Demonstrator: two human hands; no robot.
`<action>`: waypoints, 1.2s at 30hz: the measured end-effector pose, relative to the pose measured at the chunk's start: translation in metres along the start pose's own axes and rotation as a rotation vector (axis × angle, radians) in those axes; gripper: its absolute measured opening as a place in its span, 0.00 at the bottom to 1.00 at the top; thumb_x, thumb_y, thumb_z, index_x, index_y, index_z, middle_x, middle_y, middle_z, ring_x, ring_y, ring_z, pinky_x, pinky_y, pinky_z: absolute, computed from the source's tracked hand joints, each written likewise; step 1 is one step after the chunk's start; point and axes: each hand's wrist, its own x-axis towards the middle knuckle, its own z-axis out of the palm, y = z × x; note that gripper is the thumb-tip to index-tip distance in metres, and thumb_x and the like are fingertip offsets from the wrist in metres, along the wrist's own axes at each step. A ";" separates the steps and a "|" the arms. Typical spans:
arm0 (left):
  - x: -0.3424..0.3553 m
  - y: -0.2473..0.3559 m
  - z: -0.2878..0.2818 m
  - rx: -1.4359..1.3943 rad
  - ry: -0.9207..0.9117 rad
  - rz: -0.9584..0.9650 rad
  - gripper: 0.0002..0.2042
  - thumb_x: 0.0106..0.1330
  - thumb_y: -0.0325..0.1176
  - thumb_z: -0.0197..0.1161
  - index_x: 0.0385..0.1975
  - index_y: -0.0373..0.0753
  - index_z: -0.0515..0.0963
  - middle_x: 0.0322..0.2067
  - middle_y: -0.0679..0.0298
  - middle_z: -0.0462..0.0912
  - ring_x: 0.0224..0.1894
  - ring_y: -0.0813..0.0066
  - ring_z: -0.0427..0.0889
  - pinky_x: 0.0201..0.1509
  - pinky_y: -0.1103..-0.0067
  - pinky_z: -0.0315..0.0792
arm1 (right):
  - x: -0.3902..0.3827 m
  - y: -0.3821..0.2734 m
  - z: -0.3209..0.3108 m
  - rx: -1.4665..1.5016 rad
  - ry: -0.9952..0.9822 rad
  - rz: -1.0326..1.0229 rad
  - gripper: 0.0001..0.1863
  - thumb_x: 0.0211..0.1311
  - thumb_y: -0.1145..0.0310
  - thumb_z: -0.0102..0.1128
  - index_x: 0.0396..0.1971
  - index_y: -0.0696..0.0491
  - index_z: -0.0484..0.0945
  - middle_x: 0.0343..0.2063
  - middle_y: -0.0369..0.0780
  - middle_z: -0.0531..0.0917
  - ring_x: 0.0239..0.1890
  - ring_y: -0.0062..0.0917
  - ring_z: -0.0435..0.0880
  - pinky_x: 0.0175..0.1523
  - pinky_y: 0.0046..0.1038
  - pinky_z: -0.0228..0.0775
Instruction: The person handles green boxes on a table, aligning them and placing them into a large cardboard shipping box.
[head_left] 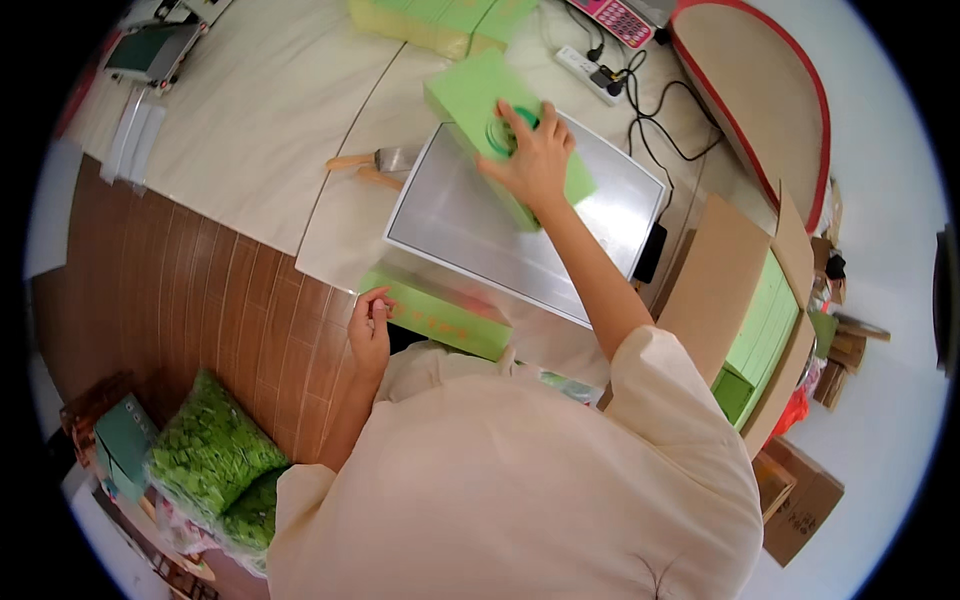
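Observation:
A light green box [480, 95] lies slantwise on a silver, flat-topped metal plate [610, 190]. On its upper face rests my right hand [535, 155], fingers spread and bent beside a dark green ring shape [497, 133]; whether that is printed or a loose piece, I cannot tell. My left hand [370, 330] is low near my body, its fingers loosely curled together with nothing visible in them. Close beside it is the end of another green box [445, 315] with orange markings, below the plate's near edge.
Brushes with wooden handles [350, 161] lie left of the plate. More green boxes [440, 25] stand at the back, near a power strip [588, 75] with black cables. An open carton [715, 280] of green boxes is at right. Bagged green pieces [210, 445] are at lower left.

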 end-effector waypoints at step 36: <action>0.009 0.111 0.110 -0.369 -0.924 -0.210 0.28 0.70 0.48 0.49 0.63 0.37 0.56 0.57 0.59 0.69 0.59 0.71 0.67 0.62 0.74 0.61 | -0.267 0.044 -0.133 1.702 0.180 0.768 0.27 0.62 0.47 0.50 0.54 0.50 0.71 0.43 0.38 0.79 0.39 0.24 0.79 0.42 0.26 0.74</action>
